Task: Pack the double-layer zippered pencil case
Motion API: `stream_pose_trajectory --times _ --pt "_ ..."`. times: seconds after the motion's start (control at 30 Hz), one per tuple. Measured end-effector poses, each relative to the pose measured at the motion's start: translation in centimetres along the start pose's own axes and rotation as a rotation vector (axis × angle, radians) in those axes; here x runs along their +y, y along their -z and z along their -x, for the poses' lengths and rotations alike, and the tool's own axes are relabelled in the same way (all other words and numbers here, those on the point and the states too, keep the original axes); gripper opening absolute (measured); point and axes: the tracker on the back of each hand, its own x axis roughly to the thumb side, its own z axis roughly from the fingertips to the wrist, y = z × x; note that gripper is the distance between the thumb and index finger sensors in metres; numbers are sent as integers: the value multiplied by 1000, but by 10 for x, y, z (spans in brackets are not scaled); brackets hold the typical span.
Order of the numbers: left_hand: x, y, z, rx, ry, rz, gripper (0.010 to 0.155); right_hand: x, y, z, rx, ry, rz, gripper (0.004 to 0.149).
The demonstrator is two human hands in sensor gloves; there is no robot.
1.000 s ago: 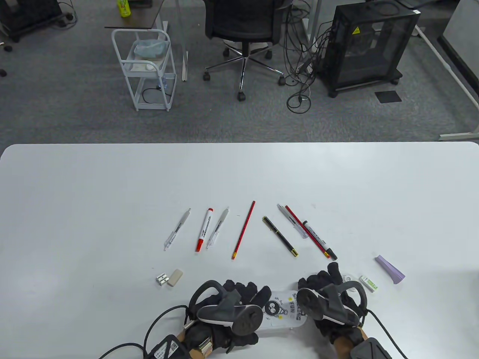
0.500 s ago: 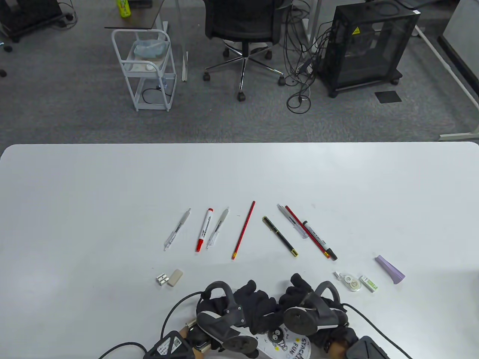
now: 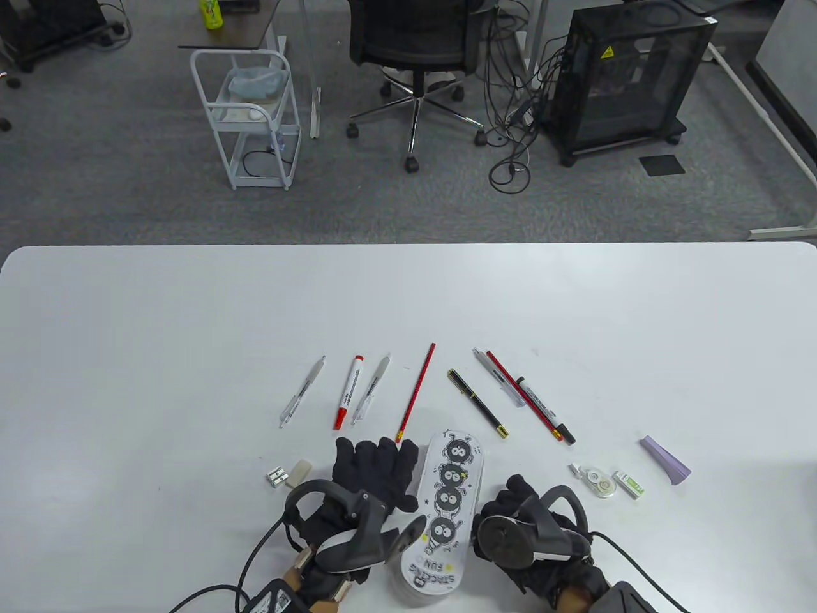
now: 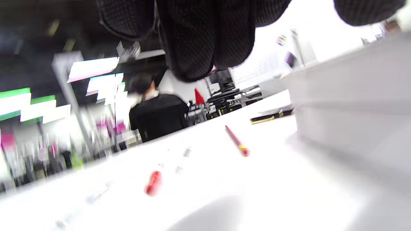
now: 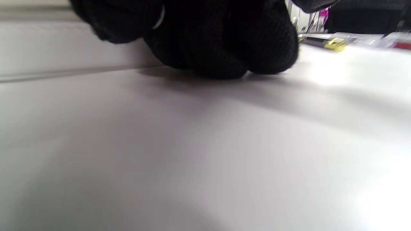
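Observation:
The white pencil case (image 3: 445, 507) with black cartoon figures lies lengthwise near the table's front edge, zipped closed. My left hand (image 3: 376, 469) lies flat on the table along the case's left side with its fingers straight. In the left wrist view the case wall (image 4: 353, 106) stands just right of those fingers (image 4: 199, 38). My right hand (image 3: 514, 498) sits at the case's right side with its fingers curled. The right wrist view shows these fingers (image 5: 224, 41) balled on the tabletop beside the case (image 5: 64, 48), holding nothing I can see.
Beyond the case lie several pens, a red marker (image 3: 349, 391), a red pencil (image 3: 415, 401), a black pen (image 3: 478, 404) and a black marker (image 3: 546, 410). A sharpener (image 3: 276, 477) and eraser (image 3: 298, 473) sit left. Correction tape (image 3: 599, 480), a small box (image 3: 629, 484) and a purple piece (image 3: 666, 460) lie right.
The case was turned from lying crosswise under both hands to lengthwise on the table. My left hand spread flat at its left; my right hand drew back to its right side.

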Motion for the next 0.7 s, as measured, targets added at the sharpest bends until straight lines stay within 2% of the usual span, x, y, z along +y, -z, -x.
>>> stream_pose_trajectory --times 0.07,0.1,0.13,0.17,0.27,0.37,0.47,0.7 --pt "-2 0 -4 6 -337 45 75 2 3 -9 9 79 -11 47" --pt "-5 0 -11 -3 -484 104 80 3 4 -14 -3 67 -25 47" --pt "-8 0 -19 -13 -536 187 85 4 5 -19 -6 29 -22 47" --pt "-9 0 -23 -10 -534 210 89 4 6 -22 -9 5 -15 47" --pt "-15 0 -41 -41 -341 221 95 6 7 -30 9 0 6 47" --pt "-28 1 -47 -74 -379 311 86 8 7 -24 48 56 21 47" --pt "-33 2 -44 -67 -401 280 87 7 6 -20 86 69 26 47" --pt "-38 3 -50 -105 -186 276 90 2 5 8 237 -6 85 46"
